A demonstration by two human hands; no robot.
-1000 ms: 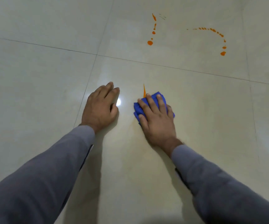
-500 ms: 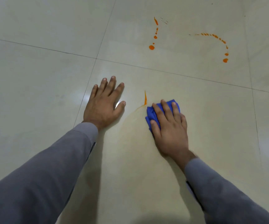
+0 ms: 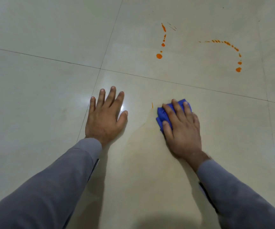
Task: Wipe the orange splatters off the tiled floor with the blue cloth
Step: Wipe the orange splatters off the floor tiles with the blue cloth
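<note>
Floor: glossy cream ceramic tiled floor (image 3: 34, 100), thin dark grout lines, glare spot by my left thumb.
Right hand: my right hand (image 3: 181, 128) pressed flat, fingers spread over the crumpled blue cloth (image 3: 162, 113), pinning it to the tile.
Left hand: my left hand (image 3: 106, 116) palm down, fingers splayed, holding nothing.
Sleeves: grey, soft fabric.
Splatters: thin orange sliver (image 3: 152, 105) just left of cloth; dotted orange line (image 3: 159, 56) and dotted orange arc (image 3: 238, 69) on the far tile, well apart.
Smear: faint yellowish film under the cloth, toward me.

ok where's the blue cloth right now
In the head view, the blue cloth is on the floor, right of centre, pressed under the right hand, with a thin orange streak just to its left.
</note>
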